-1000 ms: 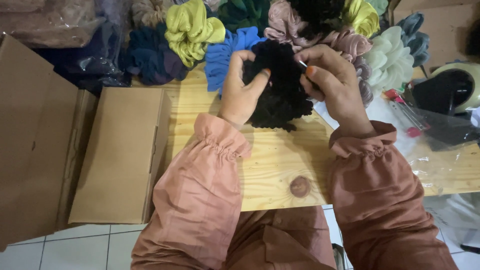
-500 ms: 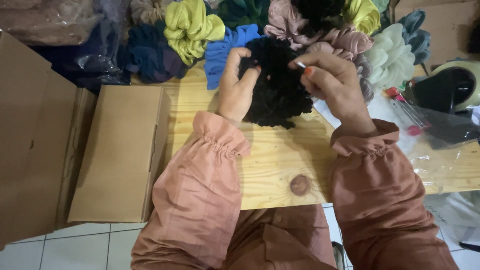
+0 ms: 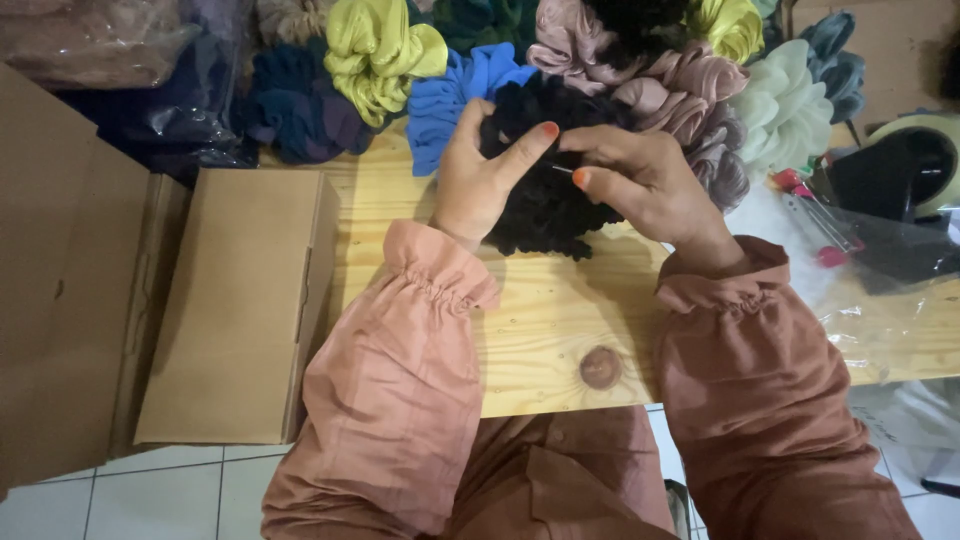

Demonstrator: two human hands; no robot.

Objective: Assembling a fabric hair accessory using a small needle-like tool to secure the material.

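A black ruffled fabric scrunchie (image 3: 545, 205) lies on the pale wooden table (image 3: 540, 320) in front of me. My left hand (image 3: 485, 175) grips its left side, thumb stretched across the top. My right hand (image 3: 640, 180) pinches a thin needle-like metal piece (image 3: 563, 170) at the scrunchie's upper right, fingertips almost touching my left thumb. Both wrists wear gathered rust-pink sleeves.
Behind the black one lies a heap of scrunchies: yellow-green (image 3: 380, 55), blue (image 3: 455, 95), mauve (image 3: 670, 80), pale mint (image 3: 785, 110). Flat cardboard boxes (image 3: 240, 300) sit at the left. A tape dispenser (image 3: 905, 160) and clear plastic bags (image 3: 870, 270) lie at the right.
Both hands have shifted slightly while working the black scrunchie; my right fingers have come closer to my left thumb. The scrunchie stays on the table.
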